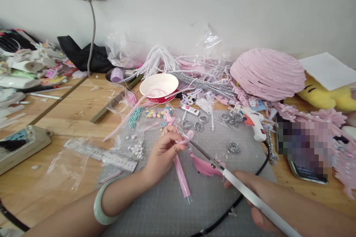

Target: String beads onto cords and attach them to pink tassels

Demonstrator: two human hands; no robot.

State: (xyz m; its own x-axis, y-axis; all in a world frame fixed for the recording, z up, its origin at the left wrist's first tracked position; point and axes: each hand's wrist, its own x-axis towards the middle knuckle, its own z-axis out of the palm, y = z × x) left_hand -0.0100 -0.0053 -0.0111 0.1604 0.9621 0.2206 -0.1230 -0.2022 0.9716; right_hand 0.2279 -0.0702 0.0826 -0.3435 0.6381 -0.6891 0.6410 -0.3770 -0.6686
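My left hand (167, 149), above the grey cutting mat (144, 207), is closed on a pink loop (187, 137) of soft material. Scissors (219, 166) with a long white handle are in my right hand (247, 189), their blades reaching up to the loop. Part of the right hand's grip is hidden behind the handle. Just below the left hand lies a pink strip (182, 179) with a pointed tip. A darker pink piece (204, 164) is beside the blades, near the right fingertips.
A white-and-red bowl (159, 86), silver coils (233, 147) and a glue gun (255, 124) are behind the hands. A ruler (111, 157) lies left. A phone (308, 174) and a pink ball-shaped bundle (267, 73) are right. A black cable (236, 202) crosses the mat.
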